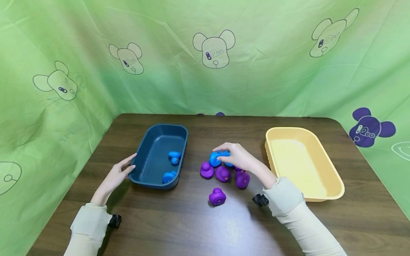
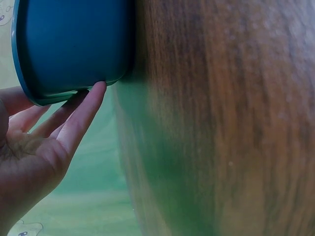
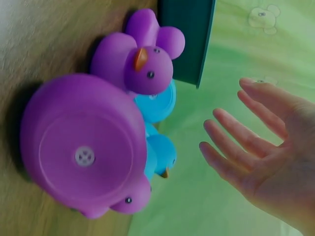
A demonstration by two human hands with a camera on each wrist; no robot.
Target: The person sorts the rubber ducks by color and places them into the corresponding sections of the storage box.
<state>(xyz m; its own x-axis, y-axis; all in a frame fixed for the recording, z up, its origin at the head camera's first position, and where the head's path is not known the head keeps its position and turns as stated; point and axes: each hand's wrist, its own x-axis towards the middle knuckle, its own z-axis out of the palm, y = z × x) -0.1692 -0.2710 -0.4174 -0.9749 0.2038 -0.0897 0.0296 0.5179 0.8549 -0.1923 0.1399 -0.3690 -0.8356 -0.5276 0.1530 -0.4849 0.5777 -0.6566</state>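
Blue rubber ducks (image 1: pixel 215 159) sit near the middle of the bench (image 1: pixel 179 227) under a person's right hand (image 1: pixel 239 156), its grip spread and apart from them. Purple ducks (image 1: pixel 217 197) crowd their near side. Bare wood opens toward the far edge and the dark blue bin (image 1: pixel 148 184), whose near-left corner the left hand (image 1: pixel 115 176) touches with fingers extended; a yellow basin (image 1: pixel 298 160) stands to the right. Smooth and rounded, one blue duck (image 3: pixel 162 150) shows an orange beak.
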